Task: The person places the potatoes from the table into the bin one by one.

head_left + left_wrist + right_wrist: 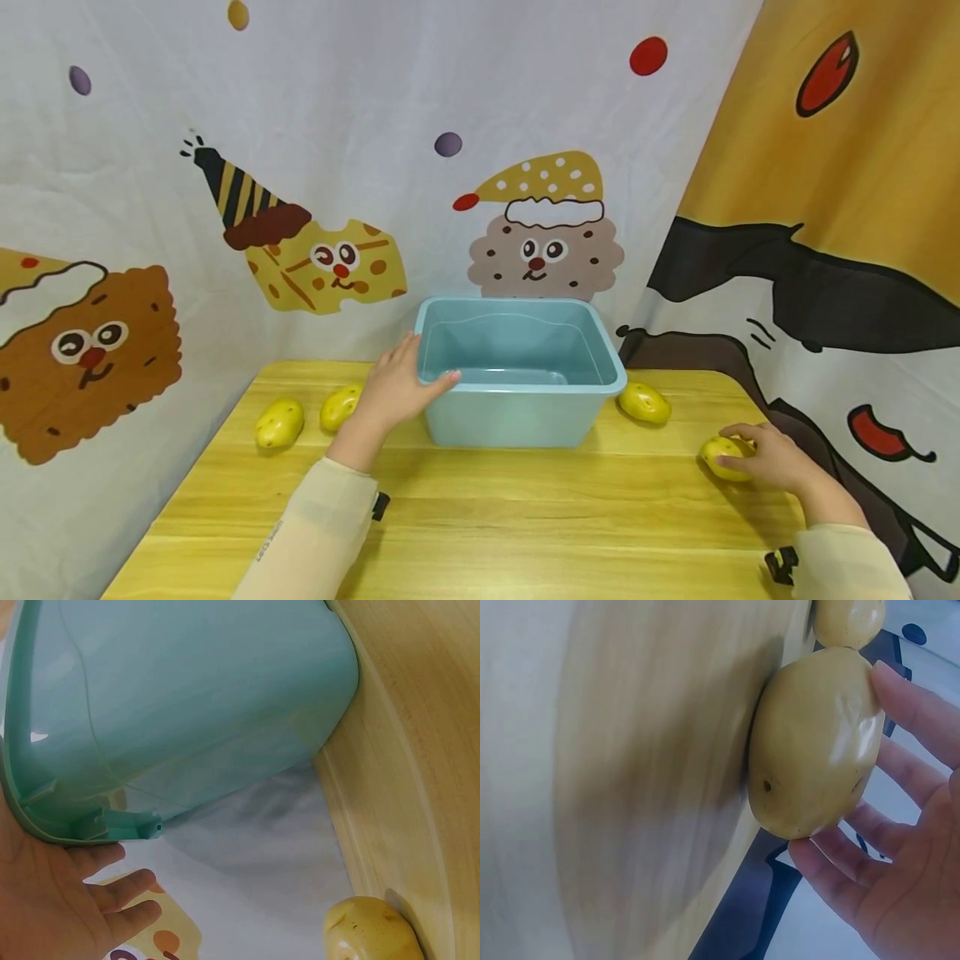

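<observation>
At the far right of the table, my right hand has its thumb and fingertips around a yellow potato. In the right wrist view this potato lies against the wooden tabletop, its smooth skin marked by small dark pits. A light blue plastic bin stands upright at the back middle. My left hand rests at its left front corner, thumb over the rim. The left wrist view shows the fingers of that hand stretched out below the bin's rim.
Another potato lies just right of the bin. Two more, a far-left potato and a nearer potato, lie left of it. A white cartoon-printed curtain hangs behind the wooden table.
</observation>
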`<state>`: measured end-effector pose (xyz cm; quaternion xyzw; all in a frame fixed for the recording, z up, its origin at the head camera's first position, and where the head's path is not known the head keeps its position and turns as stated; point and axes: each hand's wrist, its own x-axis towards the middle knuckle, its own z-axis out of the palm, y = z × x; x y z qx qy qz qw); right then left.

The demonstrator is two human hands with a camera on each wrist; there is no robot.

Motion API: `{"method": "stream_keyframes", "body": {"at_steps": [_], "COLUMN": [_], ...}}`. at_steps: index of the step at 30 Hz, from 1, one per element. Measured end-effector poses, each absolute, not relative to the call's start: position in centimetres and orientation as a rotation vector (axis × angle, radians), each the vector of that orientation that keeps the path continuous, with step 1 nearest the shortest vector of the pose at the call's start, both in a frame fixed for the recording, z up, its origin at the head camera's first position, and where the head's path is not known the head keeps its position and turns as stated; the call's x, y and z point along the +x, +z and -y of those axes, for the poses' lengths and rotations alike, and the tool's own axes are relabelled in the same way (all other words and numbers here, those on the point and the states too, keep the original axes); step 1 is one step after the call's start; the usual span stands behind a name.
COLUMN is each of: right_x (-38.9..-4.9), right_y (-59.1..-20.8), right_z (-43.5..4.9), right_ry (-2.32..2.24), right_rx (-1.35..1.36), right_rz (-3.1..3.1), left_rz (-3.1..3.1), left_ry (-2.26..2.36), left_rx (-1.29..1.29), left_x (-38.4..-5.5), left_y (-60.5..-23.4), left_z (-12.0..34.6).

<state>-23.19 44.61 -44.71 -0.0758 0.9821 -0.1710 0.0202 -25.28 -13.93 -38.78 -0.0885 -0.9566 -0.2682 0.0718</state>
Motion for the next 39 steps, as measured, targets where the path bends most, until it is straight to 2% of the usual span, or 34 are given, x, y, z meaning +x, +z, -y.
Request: {"method": "stream_keyframes", "body": {"at_steps": [6, 13, 39], "right_x": [-23.1, -23.2, -23.6], "right_y": [-44.4, -44.9, -45.8], "right_z": [-44.7, -45.0, -45.2], "right_ry": [-0.549, -0.655, -0.651], "right_rx": [-0.229, -0.345, -0.371], "right_rz": [-3.020, -2.944, -2.950], "left_rz": [2.874, 2.875, 2.879], "left_ry": [-0.811, -0.816, -0.822], "left_rx": [-0.268, -0.263, -0.262], "left_x": [-25.2, -25.1, -25.1], "left_y": [-38.6, -38.7, -38.5], "left_z": [13.9, 13.9, 13.9]}}
